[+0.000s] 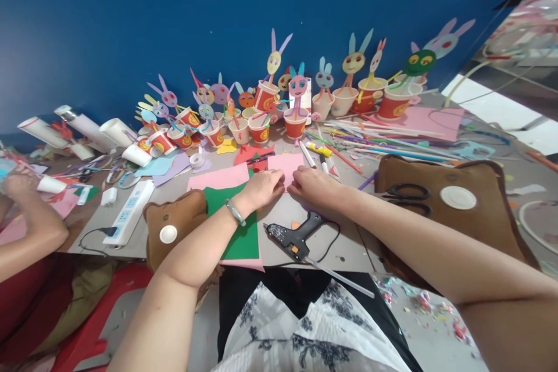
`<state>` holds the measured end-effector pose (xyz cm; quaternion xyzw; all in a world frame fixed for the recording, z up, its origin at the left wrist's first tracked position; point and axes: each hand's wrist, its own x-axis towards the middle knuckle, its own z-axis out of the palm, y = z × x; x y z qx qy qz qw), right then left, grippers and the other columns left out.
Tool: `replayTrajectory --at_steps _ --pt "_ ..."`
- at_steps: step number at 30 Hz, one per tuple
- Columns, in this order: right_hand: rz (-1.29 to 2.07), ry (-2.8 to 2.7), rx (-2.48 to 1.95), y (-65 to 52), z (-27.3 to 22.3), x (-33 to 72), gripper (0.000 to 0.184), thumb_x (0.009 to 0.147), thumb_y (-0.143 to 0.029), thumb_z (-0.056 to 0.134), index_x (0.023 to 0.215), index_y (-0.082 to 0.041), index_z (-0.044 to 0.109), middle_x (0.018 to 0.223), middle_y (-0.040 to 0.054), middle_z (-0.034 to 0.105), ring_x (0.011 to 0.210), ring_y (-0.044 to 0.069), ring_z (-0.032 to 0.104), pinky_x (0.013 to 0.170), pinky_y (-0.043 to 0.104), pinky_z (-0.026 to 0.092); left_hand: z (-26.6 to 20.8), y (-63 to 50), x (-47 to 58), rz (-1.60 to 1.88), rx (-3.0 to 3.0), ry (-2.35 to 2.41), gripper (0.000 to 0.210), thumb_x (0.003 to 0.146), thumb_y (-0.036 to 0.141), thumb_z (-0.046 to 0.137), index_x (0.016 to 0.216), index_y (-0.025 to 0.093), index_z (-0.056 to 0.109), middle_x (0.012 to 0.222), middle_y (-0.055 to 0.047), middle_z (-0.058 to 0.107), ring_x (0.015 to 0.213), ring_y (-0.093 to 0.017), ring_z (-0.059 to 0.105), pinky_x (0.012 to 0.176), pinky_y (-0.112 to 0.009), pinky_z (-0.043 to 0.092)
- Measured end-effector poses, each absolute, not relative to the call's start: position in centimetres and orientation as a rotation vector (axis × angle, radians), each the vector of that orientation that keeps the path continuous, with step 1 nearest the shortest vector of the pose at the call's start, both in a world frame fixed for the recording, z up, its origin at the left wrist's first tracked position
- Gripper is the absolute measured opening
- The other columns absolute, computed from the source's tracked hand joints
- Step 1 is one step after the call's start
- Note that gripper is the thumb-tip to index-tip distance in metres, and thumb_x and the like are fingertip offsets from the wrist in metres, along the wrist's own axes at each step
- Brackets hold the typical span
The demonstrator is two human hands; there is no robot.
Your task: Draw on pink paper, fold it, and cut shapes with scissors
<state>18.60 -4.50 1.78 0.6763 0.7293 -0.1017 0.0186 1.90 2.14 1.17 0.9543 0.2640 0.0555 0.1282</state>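
Lying btwn L fingers (pixel 278 180) & R fingers (pixel 297 178): pink paper (pixel 285 163); both curled, grip unclear.

Fingers (pixel 279 179) on pink paper (pixel 286 163)

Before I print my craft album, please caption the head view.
Left hand and right hand on a pink sheet, glue gun nearer the body, eared cup figures beyond.

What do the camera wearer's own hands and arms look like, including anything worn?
The left hand and right hand are ungloved, and the left forearm and right forearm show no sleeves. A shiny, rounded, greyish bangle circles the left forearm near the hand; the right shows no jewellery.
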Motion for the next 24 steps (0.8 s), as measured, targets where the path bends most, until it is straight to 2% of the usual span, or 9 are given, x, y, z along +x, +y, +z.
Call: replayTrajectory --at_steps 3,12,17,24 --pt "-0.320 2.264 2.097 -4.5 1.7 18.6 0.033 0.097 -0.032 0.047 0.106 -0.010 0.069 0.111 0.0203 0.066 0.098 0.030 0.069 0.078 0.033 0.048 1.4 1.6 2.1 0.073 2.939 0.721 0.017 0.098 0.021 0.046 0.101 0.013 0.061 0.107 -0.010 0.066 0.091 -0.019 0.065 0.077 -0.030 0.051" --pt "-0.324 2.255 2.086 -4.7 2.1 18.6 0.031 0.098 -0.031 0.047 0.107 -0.010 0.068 0.115 0.0202 0.066 0.101 0.028 0.068 0.081 0.031 0.047 2.7 0.6 1.5 -0.218 3.102 0.552 0.028 0.098 0.011 0.040 0.103 0.013 0.068 0.099 -0.010 0.064 0.089 -0.020 0.065 0.077 -0.032 0.053" --pt "-0.322 2.268 2.075 -4.7 2.1 18.8 0.031 0.098 -0.028 0.046 0.107 -0.010 0.068 0.114 0.0205 0.067 0.099 0.029 0.068 0.081 0.033 0.048 2.8 -0.4 1.2 -0.233 3.144 0.534 0.029 0.099 0.012 0.039 0.108 0.010 0.066 0.104 -0.012 0.062 0.090 -0.020 0.063 0.076 -0.032 0.053" --pt "-0.314 2.273 2.064 -4.6 1.8 18.9 0.032 0.097 -0.027 0.045 0.110 -0.009 0.068 0.113 0.0209 0.067 0.099 0.028 0.068 0.083 0.033 0.048 3.2 -0.8 0.8 -0.207 3.142 0.594 0.031 0.099 0.012 0.037 0.096 0.009 0.068 0.095 -0.012 0.063 0.091 -0.022 0.064 0.083 -0.036 0.051"
